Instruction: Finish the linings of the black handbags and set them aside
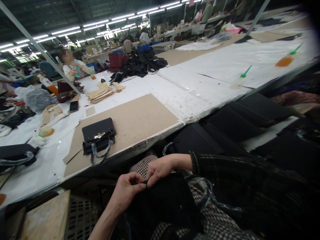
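A black handbag [167, 203] lies across my lap, over checked cloth. Its handle [210, 190], wrapped in clear plastic, hangs off to the right. My left hand [127, 190] pinches the bag's top edge between thumb and fingertips. Right beside it, the thumb and fingers of my right hand [160, 169] press on the same edge, and the two hands nearly touch. What detail lies under the fingertips is hidden. Another black handbag [98, 131], with a metal clasp and plastic-wrapped handles, rests on the worktable in front of me.
The white worktable [190, 93] carries a brown board [135, 116], tan pieces [100, 95], a phone [74, 106] and a heap of black pieces [142, 63]. Two glue bottles [240, 80] stand at right. Black panels [230, 123] are stacked beside me. A person [75, 68] works across the table.
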A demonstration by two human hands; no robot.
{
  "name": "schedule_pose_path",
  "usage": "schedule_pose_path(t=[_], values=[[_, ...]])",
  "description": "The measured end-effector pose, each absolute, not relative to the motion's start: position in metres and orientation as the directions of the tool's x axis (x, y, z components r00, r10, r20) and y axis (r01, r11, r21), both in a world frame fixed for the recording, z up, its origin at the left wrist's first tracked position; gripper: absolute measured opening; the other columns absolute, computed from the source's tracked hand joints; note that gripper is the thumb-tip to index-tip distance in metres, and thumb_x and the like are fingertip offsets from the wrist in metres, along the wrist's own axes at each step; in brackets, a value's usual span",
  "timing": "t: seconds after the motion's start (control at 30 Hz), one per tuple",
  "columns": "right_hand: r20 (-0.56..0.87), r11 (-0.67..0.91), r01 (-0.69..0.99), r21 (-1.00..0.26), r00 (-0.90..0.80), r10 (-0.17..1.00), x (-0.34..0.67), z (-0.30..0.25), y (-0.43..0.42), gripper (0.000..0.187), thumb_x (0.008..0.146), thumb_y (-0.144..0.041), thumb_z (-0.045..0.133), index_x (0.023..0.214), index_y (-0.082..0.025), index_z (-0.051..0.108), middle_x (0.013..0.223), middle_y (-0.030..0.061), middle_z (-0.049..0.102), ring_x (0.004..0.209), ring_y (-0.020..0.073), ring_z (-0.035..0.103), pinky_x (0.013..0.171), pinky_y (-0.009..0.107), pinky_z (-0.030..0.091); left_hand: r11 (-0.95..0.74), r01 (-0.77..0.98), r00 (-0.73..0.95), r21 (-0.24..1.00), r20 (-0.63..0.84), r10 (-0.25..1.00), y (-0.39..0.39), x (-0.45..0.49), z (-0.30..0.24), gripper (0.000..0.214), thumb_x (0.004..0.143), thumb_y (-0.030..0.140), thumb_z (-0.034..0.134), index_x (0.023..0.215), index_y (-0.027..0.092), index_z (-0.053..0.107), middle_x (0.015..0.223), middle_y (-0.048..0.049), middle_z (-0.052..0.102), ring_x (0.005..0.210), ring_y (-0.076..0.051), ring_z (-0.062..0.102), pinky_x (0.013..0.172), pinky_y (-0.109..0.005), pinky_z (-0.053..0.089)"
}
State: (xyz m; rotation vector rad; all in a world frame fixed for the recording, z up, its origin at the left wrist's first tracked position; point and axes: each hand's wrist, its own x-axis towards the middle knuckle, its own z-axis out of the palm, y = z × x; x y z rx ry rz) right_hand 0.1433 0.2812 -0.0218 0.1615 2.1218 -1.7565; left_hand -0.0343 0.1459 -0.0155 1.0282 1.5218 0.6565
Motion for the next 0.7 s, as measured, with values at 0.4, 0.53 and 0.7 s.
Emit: schedule_pose_path(t=[0.4,0.53,0.7], values=[[-0.267,0.431,0.239,-0.870,-0.964,-0.005,0.167,0.011,0.300,0.018,0.085,-0.022,0.054,0.071,-0.012,0.059,0.059,-0.0053,0.044,0.055,0.0074,0.040,0.053,0.020,0.033,0.536,0.180,0.157,0.825,-0.562,0.812,0.133,-0.066,-0.007,0.035,0.070,0.018,0.076,0.102,0.013,0.066,0.090,-0.0039,0.070,0.079,-0.017,0.061,0.068,-0.025,0.044],[-0.298,0.430,0.280,-0.858,-0.954,0.026,0.182,-0.004,0.308,0.016,0.083,-0.021,0.056,0.080,-0.011,0.067,0.062,-0.0035,0.052,0.059,0.0095,0.046,0.057,0.020,0.037,0.555,0.121,0.219,0.823,-0.567,0.794,0.135,-0.060,-0.012,0.029,0.073,0.018,0.073,0.101,0.012,0.068,0.091,-0.0044,0.071,0.078,-0.017,0.061,0.070,-0.026,0.044],[-0.279,0.207,0.276,-0.938,-0.960,0.018,0.182,-0.030,0.307,0.045,0.078,-0.011,0.056,0.123,-0.012,0.063,0.111,0.0050,0.067,0.095,0.0174,0.060,0.084,0.024,0.046,0.575,0.100,0.282,0.812,-0.577,0.766,0.145,-0.053,-0.015,0.032,0.076,0.021,0.072,0.107,0.013,0.067,0.092,-0.0041,0.071,0.087,-0.021,0.064,0.078,-0.029,0.047]])
